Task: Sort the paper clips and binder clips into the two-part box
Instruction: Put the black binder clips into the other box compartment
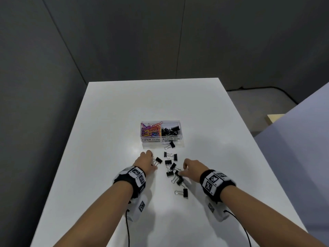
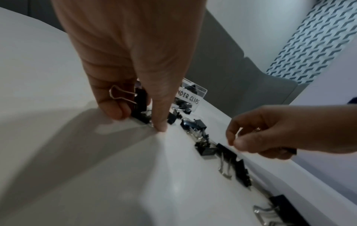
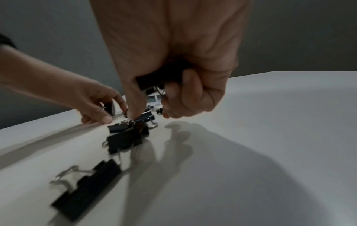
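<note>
A clear two-part box (image 1: 161,142) stands mid-table, with coloured paper clips (image 1: 151,130) in its left part and black binder clips (image 1: 170,131) in its right part. Several black binder clips (image 1: 173,171) lie scattered in front of it. One binder clip (image 1: 171,145) rests against the box front, and another (image 1: 183,192) lies nearest me. My left hand (image 1: 153,162) pinches a binder clip (image 2: 140,99) that rests on the table. My right hand (image 3: 150,113) grips a binder clip (image 3: 160,78) against its palm, with its thumb down on the pile.
The white table (image 1: 213,139) has its edges close on the left and right. Grey walls stand behind it. A second pale surface (image 1: 302,122) rises at the right. Thin black cables (image 1: 127,229) trail from both wrists toward me.
</note>
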`<move>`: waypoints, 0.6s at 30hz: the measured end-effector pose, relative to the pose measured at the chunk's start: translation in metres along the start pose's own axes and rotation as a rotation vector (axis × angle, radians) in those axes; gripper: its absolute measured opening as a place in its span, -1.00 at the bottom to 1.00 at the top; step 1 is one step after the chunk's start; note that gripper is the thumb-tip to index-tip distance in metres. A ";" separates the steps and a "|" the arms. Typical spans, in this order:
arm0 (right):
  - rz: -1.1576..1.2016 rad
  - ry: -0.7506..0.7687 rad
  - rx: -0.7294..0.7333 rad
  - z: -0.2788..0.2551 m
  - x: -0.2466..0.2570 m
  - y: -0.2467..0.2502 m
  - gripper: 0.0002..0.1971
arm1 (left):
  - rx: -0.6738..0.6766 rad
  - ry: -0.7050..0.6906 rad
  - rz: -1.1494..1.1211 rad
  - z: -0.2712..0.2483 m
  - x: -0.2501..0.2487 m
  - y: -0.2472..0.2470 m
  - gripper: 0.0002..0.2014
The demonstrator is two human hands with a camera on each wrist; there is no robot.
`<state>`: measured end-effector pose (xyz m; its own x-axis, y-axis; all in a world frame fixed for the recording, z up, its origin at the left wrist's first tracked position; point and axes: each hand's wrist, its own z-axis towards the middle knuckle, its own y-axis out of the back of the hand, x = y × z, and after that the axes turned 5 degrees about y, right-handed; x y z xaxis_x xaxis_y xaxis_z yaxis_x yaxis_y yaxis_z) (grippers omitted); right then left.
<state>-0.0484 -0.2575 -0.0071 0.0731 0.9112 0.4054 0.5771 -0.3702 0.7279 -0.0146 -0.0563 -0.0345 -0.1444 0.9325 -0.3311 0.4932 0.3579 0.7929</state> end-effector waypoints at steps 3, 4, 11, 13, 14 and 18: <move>-0.043 0.012 0.020 0.001 0.004 -0.011 -0.55 | 0.009 -0.027 -0.004 0.001 -0.007 0.001 -0.70; -0.045 0.016 0.018 0.002 0.005 -0.015 -0.54 | 0.016 -0.029 -0.003 0.002 -0.008 0.001 -0.73; 0.082 -0.004 -0.024 0.003 0.011 -0.022 -0.64 | 0.050 -0.063 0.136 0.001 -0.015 -0.002 -0.67; 0.112 -0.002 -0.019 0.005 0.011 -0.020 -0.69 | 0.042 -0.084 0.169 0.000 -0.015 -0.002 -0.69; 0.121 0.001 -0.018 0.006 0.011 -0.020 -0.71 | 0.032 -0.108 0.205 0.000 -0.015 -0.002 -0.68; 0.108 0.036 -0.034 0.009 0.008 -0.017 -0.73 | -0.038 -0.252 0.385 -0.003 -0.018 -0.002 -0.71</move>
<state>-0.0506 -0.2424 -0.0213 0.1038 0.8586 0.5021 0.5391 -0.4728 0.6970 -0.0155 -0.0735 -0.0293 0.2585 0.9587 -0.1186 0.4375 -0.0068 0.8992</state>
